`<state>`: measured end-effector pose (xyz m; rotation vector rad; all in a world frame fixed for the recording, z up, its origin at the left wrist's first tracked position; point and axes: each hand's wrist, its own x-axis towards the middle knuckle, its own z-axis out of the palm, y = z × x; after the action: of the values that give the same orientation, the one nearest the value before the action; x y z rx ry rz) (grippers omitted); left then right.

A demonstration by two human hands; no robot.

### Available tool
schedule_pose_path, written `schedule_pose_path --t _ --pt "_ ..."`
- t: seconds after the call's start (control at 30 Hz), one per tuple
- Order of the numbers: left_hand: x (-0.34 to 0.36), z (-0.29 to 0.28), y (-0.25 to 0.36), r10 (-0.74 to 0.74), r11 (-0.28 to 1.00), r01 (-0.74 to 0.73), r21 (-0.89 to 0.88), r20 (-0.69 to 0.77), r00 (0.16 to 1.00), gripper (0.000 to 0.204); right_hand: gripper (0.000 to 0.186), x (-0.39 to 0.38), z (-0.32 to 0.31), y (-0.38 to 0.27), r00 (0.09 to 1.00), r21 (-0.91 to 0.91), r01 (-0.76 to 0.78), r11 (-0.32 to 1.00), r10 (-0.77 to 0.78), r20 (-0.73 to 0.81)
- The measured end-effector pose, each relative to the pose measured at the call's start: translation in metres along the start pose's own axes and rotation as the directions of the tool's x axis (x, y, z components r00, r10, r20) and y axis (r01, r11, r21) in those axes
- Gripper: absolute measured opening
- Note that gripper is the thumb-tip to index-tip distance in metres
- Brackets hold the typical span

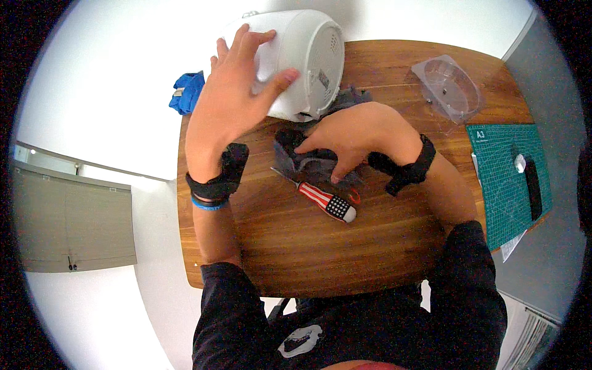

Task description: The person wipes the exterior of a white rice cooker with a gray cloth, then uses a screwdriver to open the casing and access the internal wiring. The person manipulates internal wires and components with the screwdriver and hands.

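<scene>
A white rounded appliance (280, 61) lies on its side at the far edge of the table, its vented base (327, 65) facing right. My left hand (237, 89) rests on its body with the fingers spread and the thumb apart. Just in front of the base, my right hand (361, 137) reaches over a rumpled dark grey cloth (302, 163), thumb and forefinger apart; its other fingers are hidden. Below that hand lies a screwdriver (324, 200) with a red, white and black starred handle, tip toward the upper left. A small red-orange loop (354, 196) is beside it.
A clear plastic tray (450, 92) with a few tiny dark pieces sits at the back right. On the right edge, a green cutting mat (502, 185) bears a black bar (533, 190) and a small whitish item (520, 163). A blue bundle (188, 92) is behind the left edge.
</scene>
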<state>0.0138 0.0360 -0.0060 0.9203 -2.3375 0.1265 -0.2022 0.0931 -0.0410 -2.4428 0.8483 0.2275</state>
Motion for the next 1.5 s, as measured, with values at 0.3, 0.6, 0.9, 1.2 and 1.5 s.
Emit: schedule_pose_path --t 0.3,0.6,0.9,1.2,1.5 --pt "-0.001 -0.002 0.015 -0.141 0.99 0.141 -0.002 0.029 0.99 0.079 0.082 0.006 0.008 0.053 0.995 -0.098 0.029 0.995 -0.038 -0.091" --pt "-0.01 -0.018 -0.007 -0.009 1.0 0.01 -0.012 0.125 0.992 0.082 0.073 -0.017 -0.005 0.103 0.966 0.0 -0.101 0.995 0.099 -0.237" --pt "-0.011 -0.026 -0.019 0.076 0.994 -0.06 -0.088 0.195 0.978 0.082 0.051 0.001 -0.009 0.167 0.739 0.097 -0.187 0.977 0.205 -0.642" --pt "-0.01 -0.024 -0.021 0.104 0.992 -0.088 -0.093 0.184 0.977 0.085 0.039 -0.027 -0.038 0.148 0.313 0.337 0.113 0.935 0.288 -0.905" --pt "-0.012 -0.029 -0.027 0.122 0.989 -0.102 -0.108 0.205 0.971 0.087 0.049 -0.02 -0.051 0.058 0.346 0.227 0.426 0.876 0.075 -0.935"
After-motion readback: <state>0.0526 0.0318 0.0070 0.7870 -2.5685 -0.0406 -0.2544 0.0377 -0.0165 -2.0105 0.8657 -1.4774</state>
